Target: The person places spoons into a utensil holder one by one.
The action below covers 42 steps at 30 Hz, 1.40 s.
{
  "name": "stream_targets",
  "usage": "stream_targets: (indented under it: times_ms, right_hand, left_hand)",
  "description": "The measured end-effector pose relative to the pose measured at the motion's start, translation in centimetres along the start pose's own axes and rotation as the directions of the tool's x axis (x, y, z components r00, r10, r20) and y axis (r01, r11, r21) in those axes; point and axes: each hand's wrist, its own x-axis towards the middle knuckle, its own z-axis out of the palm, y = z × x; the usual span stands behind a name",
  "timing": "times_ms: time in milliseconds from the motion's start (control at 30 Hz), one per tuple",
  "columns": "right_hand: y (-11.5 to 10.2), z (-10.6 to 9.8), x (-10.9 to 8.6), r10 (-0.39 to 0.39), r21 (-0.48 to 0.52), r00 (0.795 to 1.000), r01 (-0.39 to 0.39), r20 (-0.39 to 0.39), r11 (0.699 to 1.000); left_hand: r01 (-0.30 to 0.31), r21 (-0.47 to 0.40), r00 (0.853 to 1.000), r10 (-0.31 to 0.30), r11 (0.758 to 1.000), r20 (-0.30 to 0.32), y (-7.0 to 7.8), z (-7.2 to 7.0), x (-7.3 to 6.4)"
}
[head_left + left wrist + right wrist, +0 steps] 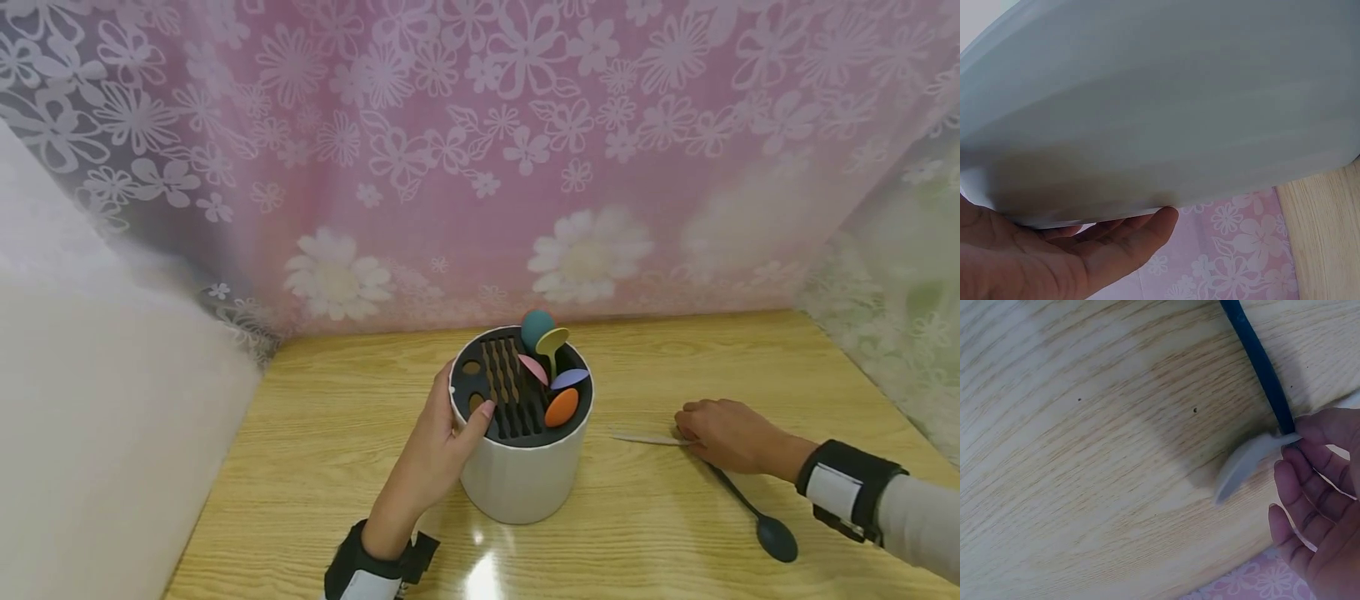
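A white round utensil holder (521,483) with a black slotted top stands on the table. My left hand (435,454) grips its left side, thumb over the rim; in the left wrist view the fingers (1129,247) lie along the white wall (1210,112). Colourful rounded utensil ends stick out of the holder, among them an orange one (562,407) and a teal one (537,329). At the right, my right hand (731,435) pinches a pale spoon (1244,465) near its neck. There it crosses the handle end of a dark spoon (776,537); whether that is pinched too, I cannot tell.
The wood-grain table (337,500) carries everything. A pink flowered curtain (450,208) hangs along its back edge. There is a white surface (112,417) at the left and a pale flowered cloth (900,275) at the right.
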Motion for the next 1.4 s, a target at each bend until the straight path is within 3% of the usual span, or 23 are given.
stream_targets:
  times_ms: [267, 433, 700, 867, 1067, 1233, 1400]
  right_hand:
    - [0.0, -1.0, 0.4, -0.015, 0.046, 1.0, 0.015, 0.011, 0.999]
    - [-0.6, -3.8, 1.1, -0.043, 0.105, 0.998, 0.039, 0.035, 0.994]
    - [-2.3, -7.8, 2.2, -0.083, 0.266, 0.996, 0.087, -0.027, 0.96]
    - [-3.5, -8.2, 2.2, -0.066, 0.372, 0.997, 0.074, -0.035, 0.925]
    - [-4.7, -8.7, 2.1, -0.026, 0.415, 0.999, 0.012, 0.03, 0.91]
    - [-5.0, -9.0, 2.0, -0.007, 0.421, 1.0, -0.004, 0.026, 0.907]
    - [-5.1, -9.2, 1.5, -0.041, 0.375, 0.999, 0.026, 0.033, 0.927]
  left_hand:
    - [0.009, 0.002, 1.0, -0.009, 1.0, -0.003, 0.0, 0.0, 0.0]
    - [0.016, 0.004, 1.0, -0.016, 1.0, -0.002, 0.0, -0.1, -0.1]
    - [0.013, 0.011, 1.0, -0.013, 1.0, -0.007, 0.1, -0.3, -0.1]
    - [-0.002, -0.001, 1.0, 0.002, 1.0, 0.001, -0.1, -0.1, -0.1]
    - [0.012, 0.01, 1.0, -0.012, 1.0, -0.002, 0.0, 0.0, -0.1]
    - [0.0, 0.009, 1.0, 0.0, 1.0, -0.011, 0.1, 0.1, 0.0]
    - [0.01, 0.018, 1.0, -0.01, 1.0, -0.008, 0.1, 0.1, 0.0]
